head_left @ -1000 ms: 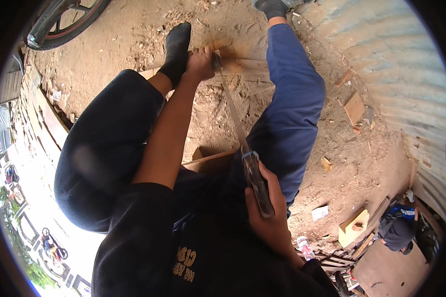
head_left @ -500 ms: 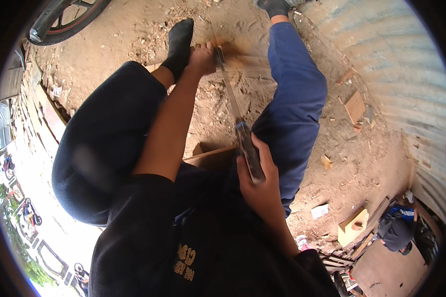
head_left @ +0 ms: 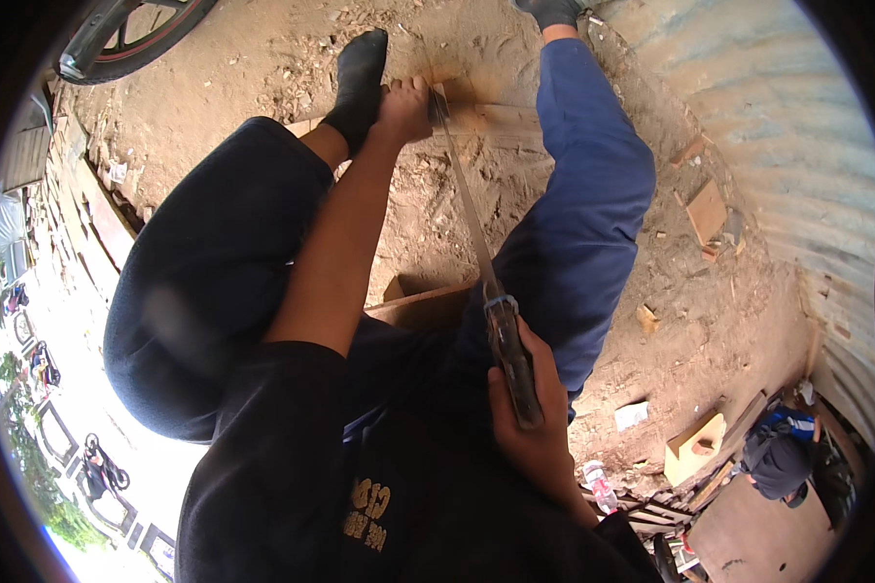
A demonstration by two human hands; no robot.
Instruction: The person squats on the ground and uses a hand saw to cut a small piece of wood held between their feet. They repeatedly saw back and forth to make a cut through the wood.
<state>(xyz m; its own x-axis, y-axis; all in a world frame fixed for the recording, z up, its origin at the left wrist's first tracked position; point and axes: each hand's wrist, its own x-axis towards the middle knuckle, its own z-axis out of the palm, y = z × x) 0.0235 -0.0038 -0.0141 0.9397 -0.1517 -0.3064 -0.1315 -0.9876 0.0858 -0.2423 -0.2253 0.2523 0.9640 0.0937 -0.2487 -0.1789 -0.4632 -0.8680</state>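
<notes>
My right hand (head_left: 520,389) is closed round the dark handle (head_left: 506,340) of a long, narrow-bladed hand saw. Its thin blade (head_left: 472,214) runs away from me to a wooden board (head_left: 496,119) lying crosswise on the dirt. My left hand (head_left: 403,109) grips that board just left of the blade's far end, beside my black-socked left foot (head_left: 358,78). The board's part under my fingers is hidden. My right leg (head_left: 593,185), in blue trousers, stretches out right of the blade. A wooden piece (head_left: 413,306) lies between my thighs, partly hidden by them.
A wheel (head_left: 136,44) stands at top left. A corrugated metal sheet (head_left: 758,117) borders the right, with wood offcuts (head_left: 705,212) near it. A person in dark clothing (head_left: 778,457) is at lower right beside a large board (head_left: 758,539). Planks (head_left: 97,194) line the left.
The saw and my right hand moved forward, then back toward me, ending slightly right of where they began. My left hand stays on the board, appearing slightly higher in the picture.
</notes>
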